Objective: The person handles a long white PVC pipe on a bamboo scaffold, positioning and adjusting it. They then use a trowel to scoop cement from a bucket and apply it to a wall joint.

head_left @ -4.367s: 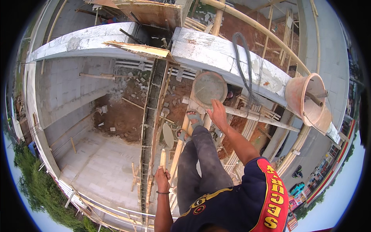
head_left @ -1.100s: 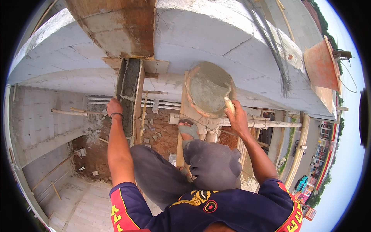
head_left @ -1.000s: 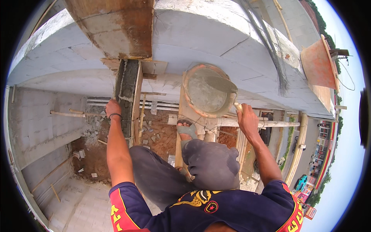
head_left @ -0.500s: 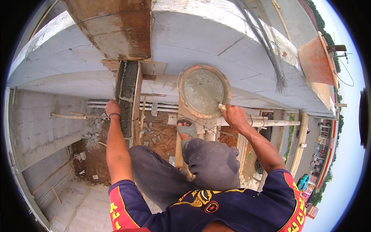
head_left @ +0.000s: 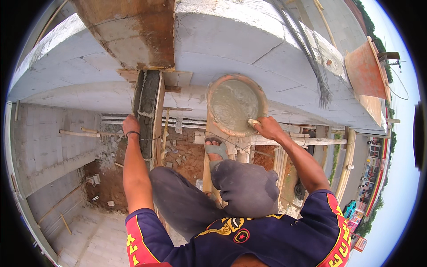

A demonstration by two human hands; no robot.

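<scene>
My right hand (head_left: pixel 268 128) is closed around the pale handle (head_left: pixel 254 122) of a tool at the near right rim of a round orange-brown tub (head_left: pixel 264 95). Wet grey mortar (head_left: pixel 231 104) fills much of the tub, and the tool's head is hidden in it. To the left, my left hand (head_left: pixel 130 124) is closed over the left edge of a narrow wooden form (head_left: pixel 158 111). Inside this form lies dark grey concrete (head_left: pixel 150 95), with a rebar running along it.
My sandalled foot (head_left: pixel 215 149) rests on a narrow plank (head_left: pixel 207 171) high above rubble-strewn soil. Bamboo poles (head_left: pixel 311 141) run to the right. A pale block wall (head_left: pixel 222 49) spans the far side, with loose wires (head_left: pixel 311 62) and an orange bucket (head_left: pixel 365 71) on top.
My right hand has shifted slightly to the left, still on the handle, and the mortar surface looks stirred around the tool. My left hand keeps its place on the form's edge.
</scene>
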